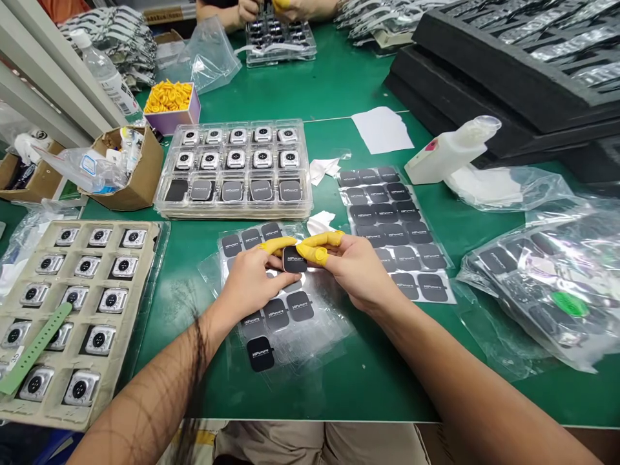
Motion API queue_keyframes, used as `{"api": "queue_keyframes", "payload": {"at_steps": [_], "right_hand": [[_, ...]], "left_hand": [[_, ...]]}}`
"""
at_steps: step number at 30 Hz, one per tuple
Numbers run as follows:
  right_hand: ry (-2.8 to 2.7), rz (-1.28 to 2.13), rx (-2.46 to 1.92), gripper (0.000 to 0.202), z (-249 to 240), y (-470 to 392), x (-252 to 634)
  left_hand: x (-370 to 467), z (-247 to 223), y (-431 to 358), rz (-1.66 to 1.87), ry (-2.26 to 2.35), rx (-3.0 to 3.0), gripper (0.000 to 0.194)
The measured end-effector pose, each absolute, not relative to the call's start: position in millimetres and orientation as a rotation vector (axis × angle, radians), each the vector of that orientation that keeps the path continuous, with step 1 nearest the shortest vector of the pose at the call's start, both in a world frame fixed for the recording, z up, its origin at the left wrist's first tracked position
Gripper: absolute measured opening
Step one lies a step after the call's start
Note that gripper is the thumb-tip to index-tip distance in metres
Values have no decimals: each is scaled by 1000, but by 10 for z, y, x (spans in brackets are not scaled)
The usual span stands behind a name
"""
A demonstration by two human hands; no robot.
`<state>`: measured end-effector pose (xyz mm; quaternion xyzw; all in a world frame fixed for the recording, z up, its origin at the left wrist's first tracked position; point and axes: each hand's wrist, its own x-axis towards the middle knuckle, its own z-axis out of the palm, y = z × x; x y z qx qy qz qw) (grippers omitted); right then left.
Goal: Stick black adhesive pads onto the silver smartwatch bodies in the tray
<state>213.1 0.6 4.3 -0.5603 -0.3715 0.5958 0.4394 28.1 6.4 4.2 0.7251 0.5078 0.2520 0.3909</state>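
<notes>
Between both hands is a small square smartwatch body (294, 259) with a black face reading HiFuture. My left hand (254, 274) grips its left side, a yellow finger cot on the index finger. My right hand (351, 265) pinches its upper right edge with fingers in yellow cots. Beneath the hands lie clear sheets of dark HiFuture screen stickers (277, 314), one loose-looking sticker (260, 354) at the lower end. A second sticker sheet (407, 234) lies to the right. Behind the hands, a clear tray (162, 205) holds watch bodies, its front row showing dark stickered faces.
At left, a beige tray (123, 326) holds watch bodies, with a green strap (39, 345) across it. Behind stand a box of yellow finger cots (169, 106) and a cardboard box (140, 187). Right are a white bottle (448, 155), plastic bags (547, 278) and black foam trays (465, 97). A co-worker's hands (271, 10) work opposite.
</notes>
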Motion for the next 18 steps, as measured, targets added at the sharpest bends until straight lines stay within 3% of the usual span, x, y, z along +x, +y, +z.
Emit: {"api": "queue_keyframes", "payload": {"at_steps": [12, 14, 18], "right_hand": [[-1064, 1388, -1378, 41, 21, -11, 2095], [-1207, 1218, -1440, 44, 6, -20, 2145], [-1626, 536, -1466, 50, -9, -39, 2279]], "left_hand": [[280, 14, 76, 635, 1319, 1894, 23], [275, 0, 78, 639, 1314, 1828, 23], [251, -18, 75, 683, 1237, 1562, 52]]}}
